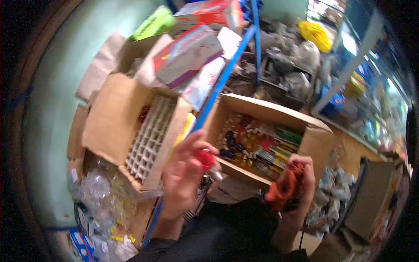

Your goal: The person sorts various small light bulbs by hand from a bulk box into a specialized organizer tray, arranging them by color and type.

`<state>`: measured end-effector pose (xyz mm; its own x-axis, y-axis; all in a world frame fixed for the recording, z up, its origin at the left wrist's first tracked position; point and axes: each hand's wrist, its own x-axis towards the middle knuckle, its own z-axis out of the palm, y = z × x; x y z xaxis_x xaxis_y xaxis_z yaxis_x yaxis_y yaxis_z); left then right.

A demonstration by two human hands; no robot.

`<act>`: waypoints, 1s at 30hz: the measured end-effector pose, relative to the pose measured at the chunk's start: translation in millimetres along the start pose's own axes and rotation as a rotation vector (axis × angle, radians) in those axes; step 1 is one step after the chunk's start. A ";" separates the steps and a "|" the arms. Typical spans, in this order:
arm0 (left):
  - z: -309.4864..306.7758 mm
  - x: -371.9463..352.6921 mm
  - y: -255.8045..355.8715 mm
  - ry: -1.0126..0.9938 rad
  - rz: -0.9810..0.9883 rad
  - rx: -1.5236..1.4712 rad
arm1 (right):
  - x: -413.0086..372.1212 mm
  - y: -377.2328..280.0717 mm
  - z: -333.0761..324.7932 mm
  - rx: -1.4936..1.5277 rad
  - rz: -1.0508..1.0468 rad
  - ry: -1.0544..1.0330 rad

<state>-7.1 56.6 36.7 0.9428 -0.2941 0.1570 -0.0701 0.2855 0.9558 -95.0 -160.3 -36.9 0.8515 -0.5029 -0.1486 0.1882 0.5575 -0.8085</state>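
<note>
My left hand point(184, 174) grips a small, glossy red round object point(205, 160) between thumb and fingers; its exact kind is blurred. My right hand point(305, 183) is closed around a crumpled rust-red cloth point(287, 187). Beyond both hands sits an open cardboard box point(321, 146) holding several small amber and blue glassy pieces point(248, 142) and small packets point(279, 153). Left of my left hand, another open cardboard box point(109, 118) has a white grid divider point(150, 139), with dark red items point(144, 113) beside it.
A blue metal bar point(229, 70) runs diagonally between the boxes. Printed cartons point(190, 54) are stacked behind. Clear plastic bags point(98, 185) lie at the lower left, more bags point(301, 59) at the back. A glass-sided case point(371, 78) stands at the right.
</note>
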 end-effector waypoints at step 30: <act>63.3 -12.6 -89.5 -0.079 -0.225 0.016 | -1.4 2.6 28.8 -0.799 -0.687 0.284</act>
<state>-33.3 -23.0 -35.0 0.9068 -0.4195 -0.0421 0.1331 0.1902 0.9727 -81.7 -139.2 -22.4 0.5226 -0.7344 0.4331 0.1206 -0.4392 -0.8903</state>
